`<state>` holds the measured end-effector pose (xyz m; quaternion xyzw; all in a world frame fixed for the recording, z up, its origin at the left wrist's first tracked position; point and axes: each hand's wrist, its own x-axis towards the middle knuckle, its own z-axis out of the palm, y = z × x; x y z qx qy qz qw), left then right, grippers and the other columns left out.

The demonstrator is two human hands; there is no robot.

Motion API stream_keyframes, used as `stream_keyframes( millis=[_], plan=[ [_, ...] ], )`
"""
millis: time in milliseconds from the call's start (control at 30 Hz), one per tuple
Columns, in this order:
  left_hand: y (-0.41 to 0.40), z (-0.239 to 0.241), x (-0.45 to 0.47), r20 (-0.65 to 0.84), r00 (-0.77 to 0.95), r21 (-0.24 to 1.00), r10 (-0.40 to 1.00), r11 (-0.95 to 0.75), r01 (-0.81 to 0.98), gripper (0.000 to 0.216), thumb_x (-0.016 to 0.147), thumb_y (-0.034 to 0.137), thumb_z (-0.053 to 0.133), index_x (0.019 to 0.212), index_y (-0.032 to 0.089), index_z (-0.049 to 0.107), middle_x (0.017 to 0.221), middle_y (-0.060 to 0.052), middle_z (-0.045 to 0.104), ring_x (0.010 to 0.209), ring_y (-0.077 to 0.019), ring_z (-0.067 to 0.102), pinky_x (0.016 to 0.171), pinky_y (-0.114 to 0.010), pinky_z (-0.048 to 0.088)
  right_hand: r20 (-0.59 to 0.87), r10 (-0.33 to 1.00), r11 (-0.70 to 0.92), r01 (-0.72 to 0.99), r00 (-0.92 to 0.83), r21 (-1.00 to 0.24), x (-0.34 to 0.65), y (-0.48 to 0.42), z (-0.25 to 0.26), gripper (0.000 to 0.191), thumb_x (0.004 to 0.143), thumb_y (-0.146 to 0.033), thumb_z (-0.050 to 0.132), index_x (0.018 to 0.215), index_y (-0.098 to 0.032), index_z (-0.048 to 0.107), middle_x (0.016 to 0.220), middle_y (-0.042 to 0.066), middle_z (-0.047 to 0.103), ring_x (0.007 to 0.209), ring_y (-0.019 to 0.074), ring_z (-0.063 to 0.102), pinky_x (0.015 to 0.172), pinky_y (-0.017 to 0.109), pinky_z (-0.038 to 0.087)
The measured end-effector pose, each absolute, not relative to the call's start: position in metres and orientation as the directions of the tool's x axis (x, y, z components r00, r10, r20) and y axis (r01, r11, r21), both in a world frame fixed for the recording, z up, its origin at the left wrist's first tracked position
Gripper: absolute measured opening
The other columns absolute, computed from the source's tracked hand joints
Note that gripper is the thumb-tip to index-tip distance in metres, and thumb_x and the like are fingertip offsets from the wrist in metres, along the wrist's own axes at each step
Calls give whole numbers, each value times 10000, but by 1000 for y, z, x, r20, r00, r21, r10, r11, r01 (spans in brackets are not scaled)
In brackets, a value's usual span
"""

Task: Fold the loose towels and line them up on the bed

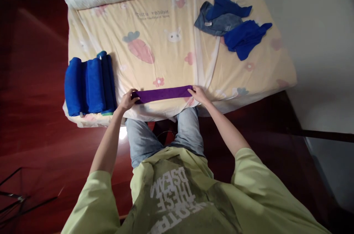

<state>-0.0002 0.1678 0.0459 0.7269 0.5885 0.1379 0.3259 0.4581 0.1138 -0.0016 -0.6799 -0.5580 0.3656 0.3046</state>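
— Purple towel (162,94), where is it?
— At six o'clock on the bed (171,53), folded narrow; left hand (127,100) and right hand (198,94) pinch its ends.
— Nearby?
— Blue towels (90,85) stacked at nine o'clock.

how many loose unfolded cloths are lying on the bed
3, in one heap at the far right: a blue cloth on top, a grey-blue cloth under it, another blue cloth beside them. More may be hidden.

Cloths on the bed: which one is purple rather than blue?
The purple cloth, a long narrow strip at the bed's near edge, held at its ends by the left hand and right hand.
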Motion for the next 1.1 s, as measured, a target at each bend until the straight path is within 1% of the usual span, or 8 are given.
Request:
stream_keyframes(
  millis=[167,300,433,533,600,767,900,1100],
  plan=[
    [170,44,2,-108,323,639,940,-184,747,469,765,345,716,1201,191,638,1161,-98,696,1027,-271,656,935,-384,538,-162,978,-207,530,131,-822,455,110,10,368,864,-555,694,949,-197,694,858,77,755,904,255,715,876,400,596],
    [166,44,-1,-121,318,677,940,-156,719,489,750,315,725,1209,181,622,1184,-97,681,1047,-267,657,935,-388,557,-147,977,-209,535,157,-818,455,108,8,377,852,-555,692,968,-196,698,849,77,755,891,256,717,870,401,595],
    [152,42,8,-65,169,679,984,-80,730,486,730,262,758,1180,184,592,1171,-101,629,977,-260,662,896,-411,578,-138,977,-205,536,163,-819,456,108,-5,399,851,-553,665,1033,-199,691,892,74,759,891,250,721,872,404,598],
    [132,40,20,121,-23,637,992,-59,769,443,728,251,795,1118,193,593,1225,-136,574,1122,-301,626,1030,-466,529,-105,977,-191,553,184,-811,456,107,-13,449,846,-568,649,1112,-208,683,905,64,755,907,254,725,884,418,602],
    [118,37,27,177,-117,634,977,-22,773,371,756,280,792,1064,203,599,1168,-128,589,1128,-300,617,1053,-471,511,-82,976,-184,557,203,-810,456,106,-16,494,843,-589,640,1152,-206,675,921,69,756,921,261,726,905,435,602],
    [100,29,35,12,-217,734,976,139,665,243,823,372,700,989,212,620,892,-49,654,792,-224,655,854,-388,570,-89,969,-196,492,232,-848,451,102,-15,592,821,-681,640,1167,-202,674,1021,102,768,961,266,729,933,439,602],
    [101,31,37,-43,-276,747,960,215,629,287,786,390,692,1001,206,647,888,-46,709,826,-224,694,865,-368,564,-93,962,-212,487,258,-847,448,102,-13,579,817,-700,642,1119,-209,693,1043,103,776,981,260,728,956,437,593],
    [100,39,38,-102,-245,727,964,240,644,220,828,407,611,927,212,636,867,-56,726,826,-231,703,863,-378,554,-114,952,-242,468,285,-850,447,101,-7,583,817,-670,657,1141,-186,685,1054,113,778,988,256,727,972,449,581]
  ],
)
